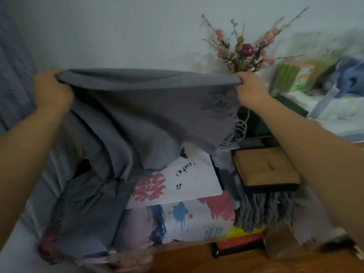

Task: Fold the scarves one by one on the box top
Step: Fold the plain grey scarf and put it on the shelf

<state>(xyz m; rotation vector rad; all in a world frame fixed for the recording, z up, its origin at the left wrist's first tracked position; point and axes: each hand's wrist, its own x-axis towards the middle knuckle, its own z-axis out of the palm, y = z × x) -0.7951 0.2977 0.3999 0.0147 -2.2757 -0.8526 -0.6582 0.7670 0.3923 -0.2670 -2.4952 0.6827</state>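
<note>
Holding the grey scarf (137,107) stretched between 2 hands, raised above the box top (189,180). Left hand (52,91) at 9 o'clock had its fingers curled tight round 1 end of the top edge; right hand (250,88) at 2 o'clock was clenched on the other end. Top edge ran nearly level and taut. Rest of the cloth hung down toward 7 o'clock in loose folds, lower part bunched on the left half of the box top, fringe (230,123) dangling below the right hand. White printed lid showed bare at 5 o'clock of the scarf. Another fringed grey scarf (262,209) lay at 4 o'clock beside the box, under a tan flat case (266,168). Flowers (246,48) stood against the wall at 1 o'clock.

Judgement: step was the spread before the first fold, task early. To do it well: keep the edge taut and level, lift until the bunched tail clears the lid, then lower flat onto the bare white area with corners matched. Risks: tail staying wadded under the fold, fringe catching the case. Frame was motion-blurred, so fine grip detail was unclear.
</note>
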